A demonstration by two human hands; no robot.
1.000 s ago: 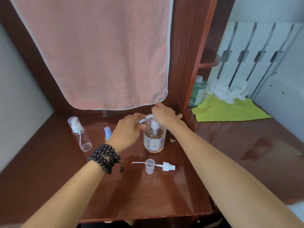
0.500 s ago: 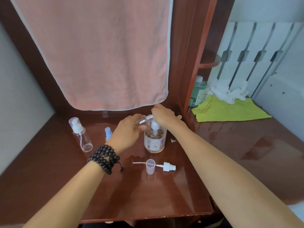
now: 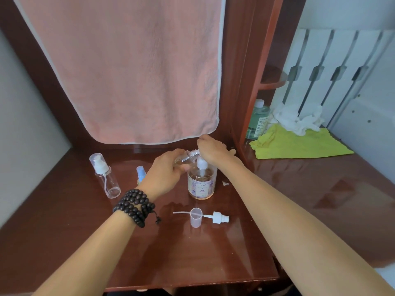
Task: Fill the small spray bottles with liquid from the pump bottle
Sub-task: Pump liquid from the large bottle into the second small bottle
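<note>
1. Left hand (image 3: 165, 174) grips a small spray bottle (image 3: 186, 158), tilted, neck at the pump spout.
2. Right hand (image 3: 211, 149), fingers curled, rests on the pump bottle (image 3: 201, 182) head.
3. Pump bottle stands on the counter (image 3: 192, 253).

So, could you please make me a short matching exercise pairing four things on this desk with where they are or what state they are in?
Things:
1. small clear bottle
2. pump bottle
3. loose spray head
4. capped spray bottle

States:
A. stands at the far left
B. lies flat at the front
C. held tilted in the left hand
D. pressed under the right hand

Pairs: 1-C, 2-D, 3-B, 4-A
</note>
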